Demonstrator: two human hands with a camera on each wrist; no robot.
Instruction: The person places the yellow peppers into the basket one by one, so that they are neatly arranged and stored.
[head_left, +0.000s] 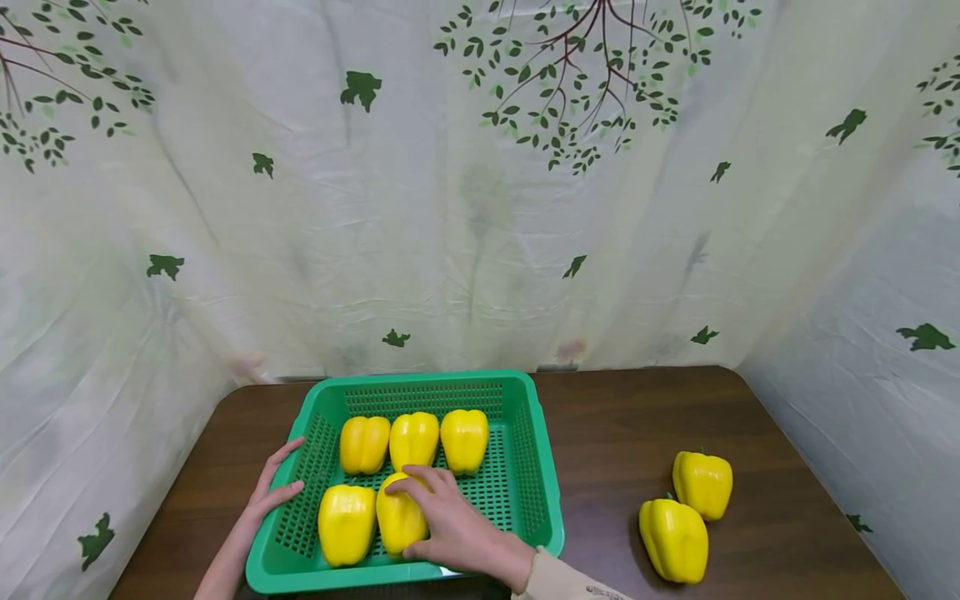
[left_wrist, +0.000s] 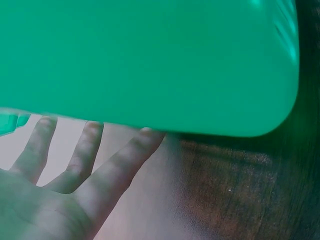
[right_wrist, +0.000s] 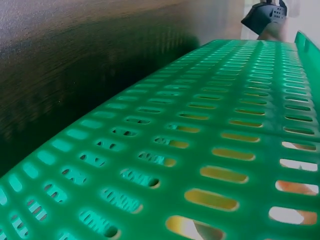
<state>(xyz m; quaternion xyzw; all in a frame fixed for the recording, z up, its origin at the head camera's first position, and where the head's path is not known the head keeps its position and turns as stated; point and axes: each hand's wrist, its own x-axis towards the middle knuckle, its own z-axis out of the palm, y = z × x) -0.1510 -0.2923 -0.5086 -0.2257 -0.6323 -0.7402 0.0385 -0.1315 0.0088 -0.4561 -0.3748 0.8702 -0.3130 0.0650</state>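
Five glossy, blocky yellow peppers (head_left: 465, 440) sit in a green plastic basket (head_left: 555, 504) in the head view; the right hand (head_left: 457, 517) has its fingers curled round the front-right pepper (head_left: 397, 525). The left hand (head_left: 268, 490) touches the basket's side, fingers straight. Two loose peppers (head_left: 673, 542) stand on the brown wood-grain desk (head_left: 600, 467). Left wrist: spread fingers meet smooth green plastic. Right wrist: rounded slots in the basket show yellow through them.
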